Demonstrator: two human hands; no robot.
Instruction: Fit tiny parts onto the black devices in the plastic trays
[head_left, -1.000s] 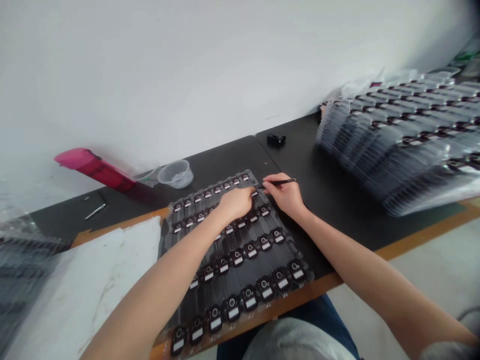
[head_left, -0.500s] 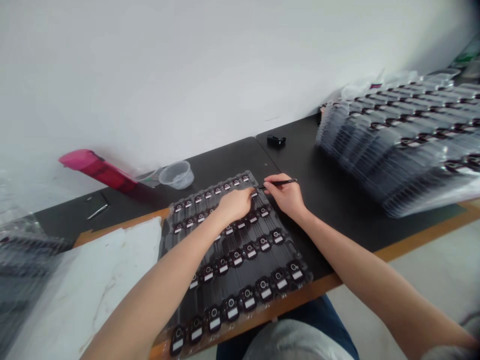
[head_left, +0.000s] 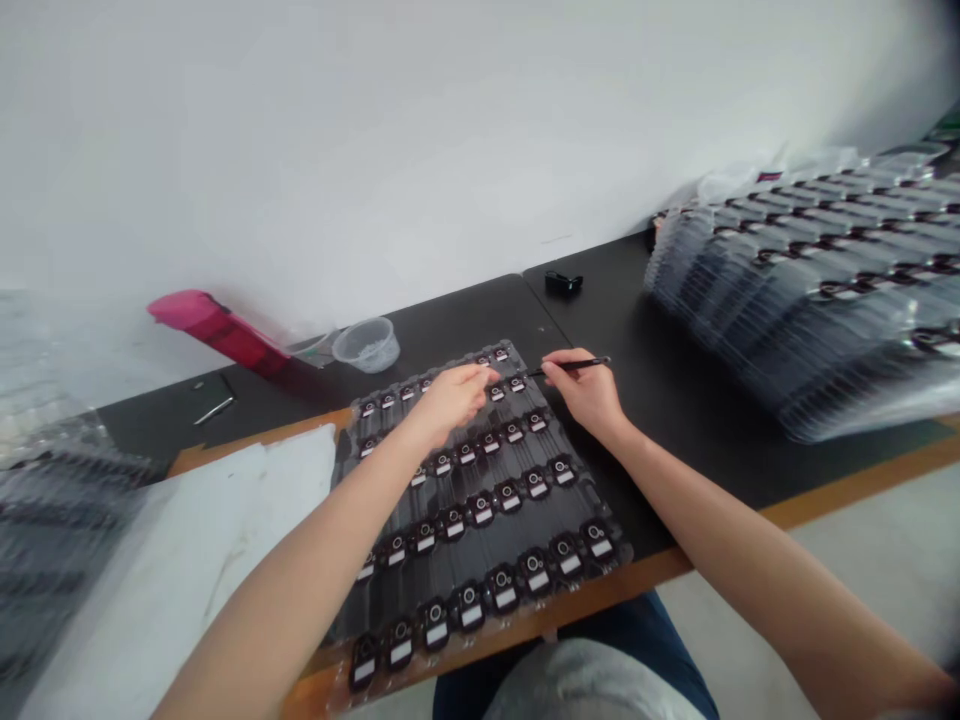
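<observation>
A clear plastic tray (head_left: 600, 500) lies in front of me on the black table, holding several rows of small black parts (head_left: 510, 494) with white labels. My left hand (head_left: 448, 400) hovers over the tray's far rows, fingers pinched together at the tips; whether anything is between them I cannot make out. My right hand (head_left: 589, 392) rests at the tray's far right corner, closed on a thin black pen-like tool (head_left: 574, 366) whose tip points left toward the parts.
A tall stack of filled clear trays (head_left: 810, 290) stands at the right. A small clear cup (head_left: 366, 345), a pink object (head_left: 217, 328) and a small black part (head_left: 563, 283) lie near the wall. White sheet (head_left: 172, 560) and blurred plastic trays (head_left: 52, 500) sit at left.
My left hand has lifted off the parts and shifted slightly left, fingers now pinched. The right hand with the tool stays almost in place. The camera view shifted a little.
</observation>
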